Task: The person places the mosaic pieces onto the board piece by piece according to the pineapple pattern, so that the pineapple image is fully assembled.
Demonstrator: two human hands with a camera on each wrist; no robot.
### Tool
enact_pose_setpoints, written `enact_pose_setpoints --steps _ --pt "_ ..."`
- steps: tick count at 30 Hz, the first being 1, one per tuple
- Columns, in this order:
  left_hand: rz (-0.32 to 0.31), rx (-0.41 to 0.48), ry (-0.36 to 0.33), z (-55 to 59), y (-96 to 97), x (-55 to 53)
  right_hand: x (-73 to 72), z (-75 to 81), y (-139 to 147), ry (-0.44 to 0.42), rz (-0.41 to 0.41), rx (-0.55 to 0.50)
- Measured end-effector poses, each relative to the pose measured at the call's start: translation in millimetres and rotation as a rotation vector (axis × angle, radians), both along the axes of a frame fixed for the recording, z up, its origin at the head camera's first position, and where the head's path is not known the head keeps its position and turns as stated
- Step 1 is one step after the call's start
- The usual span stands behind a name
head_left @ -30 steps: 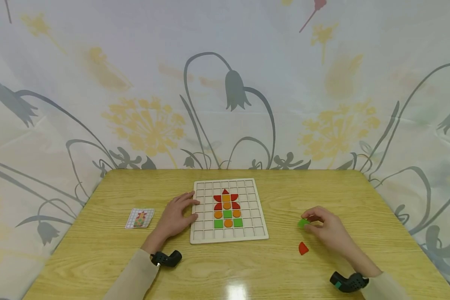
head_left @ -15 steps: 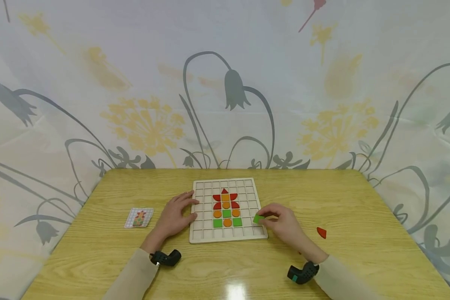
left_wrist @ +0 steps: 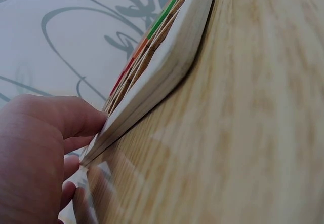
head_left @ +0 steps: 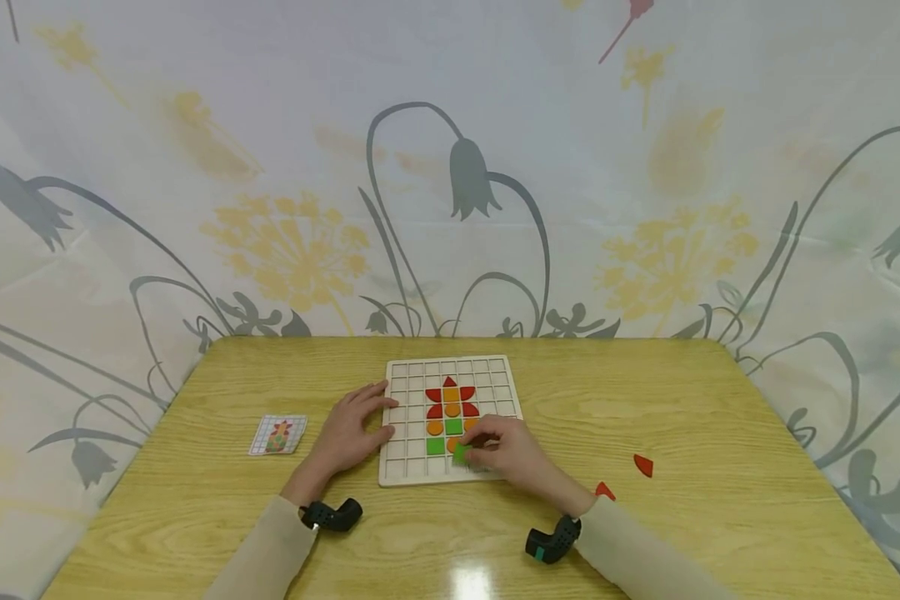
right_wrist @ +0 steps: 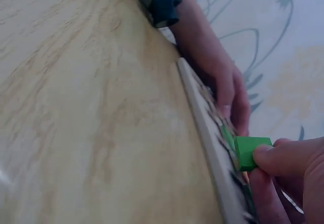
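Note:
A pale wooden grid board (head_left: 411,472) lies on the table, with red, orange and green pieces set in its squares as a figure. My right hand (head_left: 516,454) pinches a green square tile (right_wrist: 246,153) between thumb and fingers, over the lower middle of the board. In the head view that hand hides part of the board's lower right and some pieces there. My left hand (head_left: 350,429) rests at the board's left edge, fingertips and thumb touching its rim (left_wrist: 147,100), fingers nearly straight.
Left of the left hand lies a small pattern card (head_left: 277,435) printed with a similar figure. One red quarter-circle piece (head_left: 643,465) lies to the right on the wooden table (head_left: 420,542). Another red piece (head_left: 604,490) shows beside the right forearm. A patterned curtain (head_left: 450,275) stands behind.
My right hand has carried the green square tile leftward from the table onto the board's area. A second red piece, previously hidden, now shows on the right. The left hand stays put.

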State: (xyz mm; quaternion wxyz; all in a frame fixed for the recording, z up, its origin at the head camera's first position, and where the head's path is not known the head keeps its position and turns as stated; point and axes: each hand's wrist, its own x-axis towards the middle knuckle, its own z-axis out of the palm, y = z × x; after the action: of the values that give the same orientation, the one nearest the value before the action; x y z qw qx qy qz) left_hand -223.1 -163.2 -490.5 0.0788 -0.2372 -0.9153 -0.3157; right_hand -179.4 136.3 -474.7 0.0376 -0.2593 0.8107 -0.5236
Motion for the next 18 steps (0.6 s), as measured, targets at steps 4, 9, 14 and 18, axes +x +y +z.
enact_pose_setpoints --steps 4,9,14,18 --pt "-0.001 0.002 -0.007 0.6 -0.1 0.2 0.6 -4.9 -2.7 0.003 0.026 -0.002" --pt "0.000 -0.006 0.000 1.4 -0.2 -0.6 1.5 -7.6 -3.9 0.101 0.036 0.006" --pt "-0.002 -0.014 -0.009 1.9 -0.6 -0.6 1.4 -8.5 -5.2 0.130 0.023 0.057" --pt "-0.002 -0.015 -0.012 1.9 -1.0 -0.1 1.2 -9.3 -5.9 0.138 0.018 0.092"
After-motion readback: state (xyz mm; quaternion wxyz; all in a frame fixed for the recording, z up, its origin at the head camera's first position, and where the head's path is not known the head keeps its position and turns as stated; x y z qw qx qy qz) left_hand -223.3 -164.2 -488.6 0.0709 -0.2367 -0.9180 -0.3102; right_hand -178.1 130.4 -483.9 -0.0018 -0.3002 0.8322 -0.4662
